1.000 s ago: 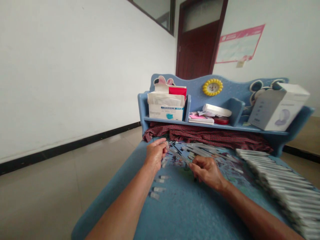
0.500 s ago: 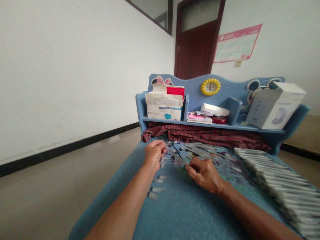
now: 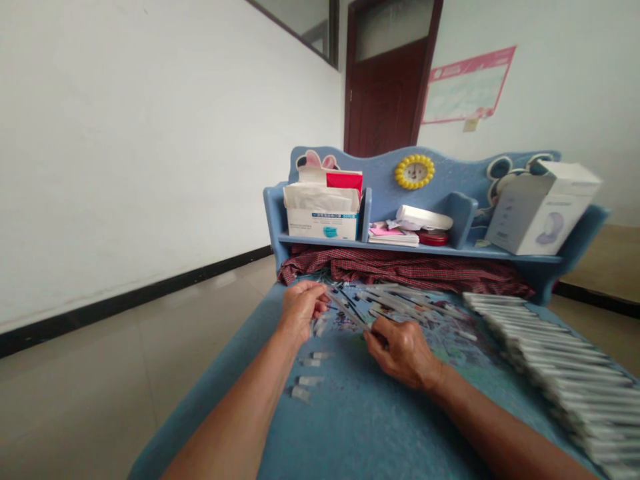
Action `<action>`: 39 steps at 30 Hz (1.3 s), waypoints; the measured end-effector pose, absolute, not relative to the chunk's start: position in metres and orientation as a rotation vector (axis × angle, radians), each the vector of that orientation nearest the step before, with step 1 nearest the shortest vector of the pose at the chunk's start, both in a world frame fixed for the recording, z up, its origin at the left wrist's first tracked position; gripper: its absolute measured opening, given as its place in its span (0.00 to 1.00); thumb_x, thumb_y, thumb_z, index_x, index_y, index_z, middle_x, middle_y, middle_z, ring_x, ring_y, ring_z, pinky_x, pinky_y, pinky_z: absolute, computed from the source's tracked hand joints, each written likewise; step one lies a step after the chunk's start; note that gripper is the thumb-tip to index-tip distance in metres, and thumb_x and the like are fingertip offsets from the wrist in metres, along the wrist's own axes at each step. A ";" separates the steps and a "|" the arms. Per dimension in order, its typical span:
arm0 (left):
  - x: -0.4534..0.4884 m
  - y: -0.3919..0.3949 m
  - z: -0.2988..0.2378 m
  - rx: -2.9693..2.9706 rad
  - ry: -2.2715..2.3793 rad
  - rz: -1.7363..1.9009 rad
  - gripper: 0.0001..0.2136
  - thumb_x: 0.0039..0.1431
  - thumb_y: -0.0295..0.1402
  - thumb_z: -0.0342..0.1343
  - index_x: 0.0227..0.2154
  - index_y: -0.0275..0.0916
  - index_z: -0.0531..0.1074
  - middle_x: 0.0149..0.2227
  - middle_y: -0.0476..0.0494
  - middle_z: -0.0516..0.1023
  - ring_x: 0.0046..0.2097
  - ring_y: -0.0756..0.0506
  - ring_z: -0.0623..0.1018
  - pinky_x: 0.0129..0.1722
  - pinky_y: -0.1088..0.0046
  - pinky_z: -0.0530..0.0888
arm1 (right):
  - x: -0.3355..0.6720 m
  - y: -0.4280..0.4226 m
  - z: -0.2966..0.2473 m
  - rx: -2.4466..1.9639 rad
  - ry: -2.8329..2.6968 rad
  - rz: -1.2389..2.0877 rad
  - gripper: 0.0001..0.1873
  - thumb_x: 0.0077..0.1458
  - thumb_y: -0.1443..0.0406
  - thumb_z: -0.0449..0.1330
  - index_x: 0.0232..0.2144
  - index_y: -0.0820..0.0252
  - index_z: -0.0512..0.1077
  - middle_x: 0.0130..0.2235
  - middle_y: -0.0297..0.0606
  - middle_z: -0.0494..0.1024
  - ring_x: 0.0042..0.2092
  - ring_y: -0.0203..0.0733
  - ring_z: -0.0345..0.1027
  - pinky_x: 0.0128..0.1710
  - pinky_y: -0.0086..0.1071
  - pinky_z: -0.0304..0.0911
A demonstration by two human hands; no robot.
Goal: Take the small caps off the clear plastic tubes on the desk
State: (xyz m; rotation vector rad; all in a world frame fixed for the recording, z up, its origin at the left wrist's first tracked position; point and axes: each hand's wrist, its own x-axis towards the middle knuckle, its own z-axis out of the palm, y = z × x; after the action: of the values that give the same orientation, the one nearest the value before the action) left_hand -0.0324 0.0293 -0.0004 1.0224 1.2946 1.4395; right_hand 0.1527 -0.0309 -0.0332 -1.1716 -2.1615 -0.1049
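A slim, clear pen (image 3: 351,314) slants between my two hands above the blue tabletop (image 3: 330,433). At its far left end, my left hand (image 3: 304,308) is closed in a pinch of thumb and fingertips. The near right end is gripped by the curled fingers of my right hand (image 3: 404,350). Behind the pen lie loose clear barrels and dark refills (image 3: 400,305), spread over the printed part of the table. Several small whitish pen caps (image 3: 310,381) rest beside my left forearm. Fine detail at the fingertips is too small to tell.
A thick stack of pens (image 3: 555,357) fills the table's right side. Behind, a red checked cloth (image 3: 400,268) lies below a blue shelf (image 3: 320,241) holding a mask box (image 3: 323,217), papers (image 3: 395,237), a red tin (image 3: 433,238) and a white box (image 3: 547,210).
The view has shifted slightly, so everything sits a little further left. Both hands keep their hold on the pen, with hardly any movement between them.
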 end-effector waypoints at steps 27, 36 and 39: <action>-0.032 0.029 -0.002 1.112 1.133 1.115 0.09 0.41 0.31 0.58 0.25 0.35 0.65 0.13 0.53 0.67 0.11 0.57 0.60 0.10 0.84 0.52 | 0.155 -0.025 -0.038 -1.362 -2.183 -0.309 0.11 0.56 0.64 0.46 0.27 0.61 0.65 0.24 0.37 0.75 0.24 0.35 0.65 0.22 0.30 0.41; -0.024 0.027 0.005 1.144 1.139 1.089 0.11 0.38 0.33 0.61 0.23 0.37 0.64 0.14 0.56 0.67 0.11 0.57 0.59 0.10 0.82 0.53 | 0.160 -0.019 -0.031 -1.367 -2.193 -0.352 0.09 0.56 0.64 0.46 0.29 0.62 0.64 0.27 0.38 0.74 0.27 0.37 0.66 0.24 0.28 0.49; -0.023 0.028 0.007 1.129 1.121 1.078 0.11 0.38 0.35 0.61 0.21 0.38 0.64 0.14 0.56 0.66 0.11 0.58 0.58 0.10 0.82 0.52 | 0.162 -0.017 -0.030 -1.350 -2.222 -0.330 0.07 0.54 0.66 0.48 0.30 0.62 0.64 0.29 0.39 0.74 0.28 0.37 0.66 0.25 0.27 0.51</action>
State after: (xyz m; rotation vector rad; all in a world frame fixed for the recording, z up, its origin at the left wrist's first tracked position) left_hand -0.0230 0.0279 0.0071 1.1287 1.1209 1.0784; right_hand 0.1621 -0.0170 -0.0298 -1.3504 -2.2224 -0.3295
